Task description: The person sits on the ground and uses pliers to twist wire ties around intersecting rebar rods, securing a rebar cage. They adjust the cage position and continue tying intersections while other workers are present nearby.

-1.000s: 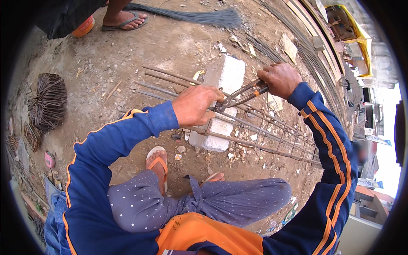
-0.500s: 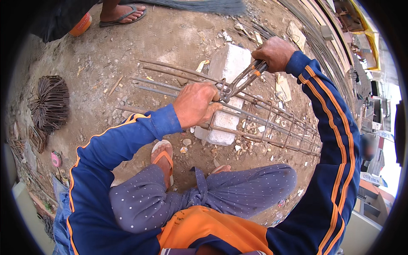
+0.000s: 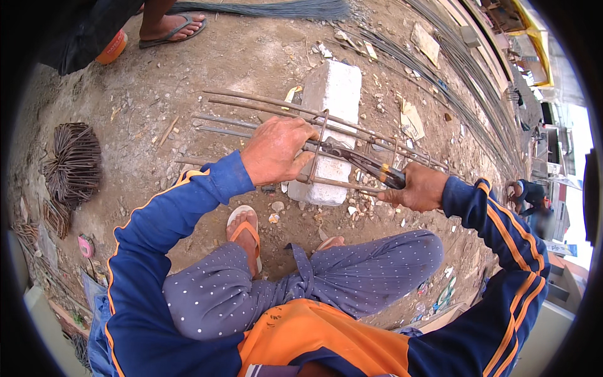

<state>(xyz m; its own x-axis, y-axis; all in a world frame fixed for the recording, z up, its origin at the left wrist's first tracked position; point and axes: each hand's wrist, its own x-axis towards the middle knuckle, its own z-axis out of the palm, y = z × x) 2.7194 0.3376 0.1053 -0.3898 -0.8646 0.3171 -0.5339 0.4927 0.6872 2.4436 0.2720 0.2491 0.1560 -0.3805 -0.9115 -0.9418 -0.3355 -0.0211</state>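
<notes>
A cage of thin steel rebar [image 3: 342, 184] lies across a white block [image 3: 342, 88] in front of me, its bare rod ends pointing left. Square wire stirrups ring the rods, and the leftmost stirrup [image 3: 324, 125] sits over the block. My left hand [image 3: 276, 151] is closed around the rods just left of that stirrup; its fingertips are partly hidden. In my right hand [image 3: 419, 187] are long-handled pincers [image 3: 363, 162], gripped by the handles. The jaws are at the leftmost stirrup, close to my left fingers. Any tie wire in them is too small to make out.
Bent stirrups [image 3: 74, 160] are piled at the left, with a pink tape measure [image 3: 86, 245] below. Another person's sandalled foot [image 3: 173, 30] and an orange bucket [image 3: 114, 48] are at the far left. Long rods [image 3: 452, 56] lie at the far right. Rubble litters the ground.
My right hand has swung the pincers down and toward me, from above the cage to across its rods. My left hand has shifted slightly left on the rods.
</notes>
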